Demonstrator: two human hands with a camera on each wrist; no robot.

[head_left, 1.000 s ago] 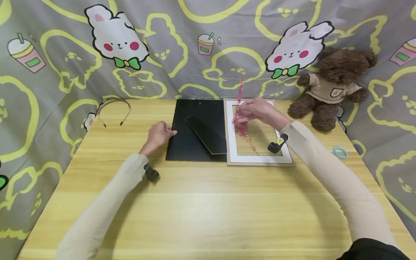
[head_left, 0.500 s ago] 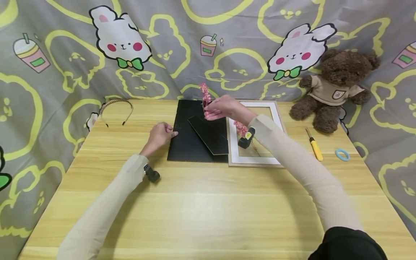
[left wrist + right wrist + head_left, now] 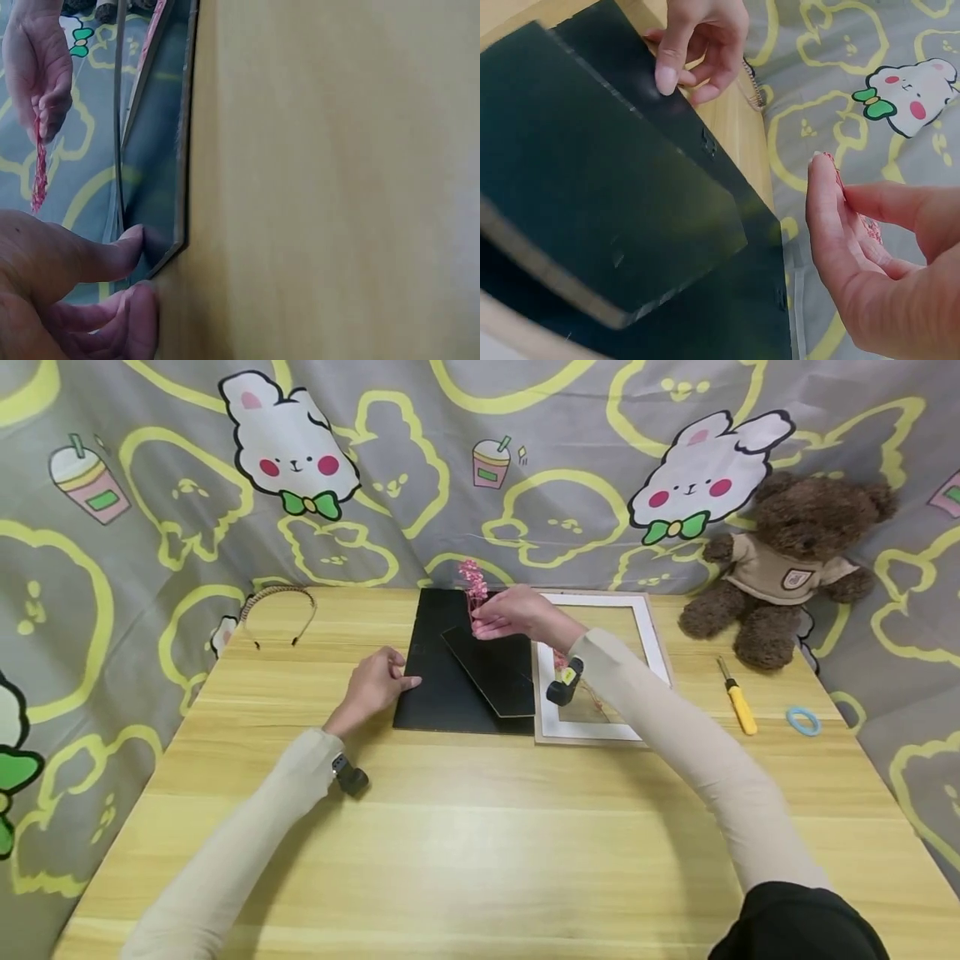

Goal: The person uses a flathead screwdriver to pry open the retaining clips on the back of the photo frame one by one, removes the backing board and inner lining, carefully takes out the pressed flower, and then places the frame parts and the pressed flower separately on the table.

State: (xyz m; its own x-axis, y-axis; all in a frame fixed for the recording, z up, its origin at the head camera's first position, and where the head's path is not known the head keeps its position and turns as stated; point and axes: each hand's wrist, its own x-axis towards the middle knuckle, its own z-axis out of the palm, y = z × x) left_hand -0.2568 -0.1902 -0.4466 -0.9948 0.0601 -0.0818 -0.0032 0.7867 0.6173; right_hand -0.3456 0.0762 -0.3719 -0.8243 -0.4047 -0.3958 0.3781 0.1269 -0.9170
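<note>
In the head view my right hand (image 3: 521, 612) pinches the thin stem of a pink dried flower sprig (image 3: 472, 578), raised over the back of a black frame backing board (image 3: 427, 685). A black stand flap (image 3: 491, 677) lifts at an angle from that board. My left hand (image 3: 377, 681) grips the board's left edge, its thumb (image 3: 124, 251) on top and the fingers curled at the side. Beside the board lies a picture frame (image 3: 658, 639) with a white mat. Another pink sprig (image 3: 559, 660) lies inside it, partly hidden by my right wrist.
To the right are a yellow-handled screwdriver (image 3: 741, 706), a light blue ring (image 3: 803, 721) and a brown teddy bear (image 3: 798, 547). A headband (image 3: 277, 589) lies at the back left. A printed curtain (image 3: 412, 468) hangs behind the wooden table (image 3: 465, 843).
My right hand has carried the sprig leftward from above the picture frame to above the black board, uncovering the screwdriver. My left hand stays at the board's edge.
</note>
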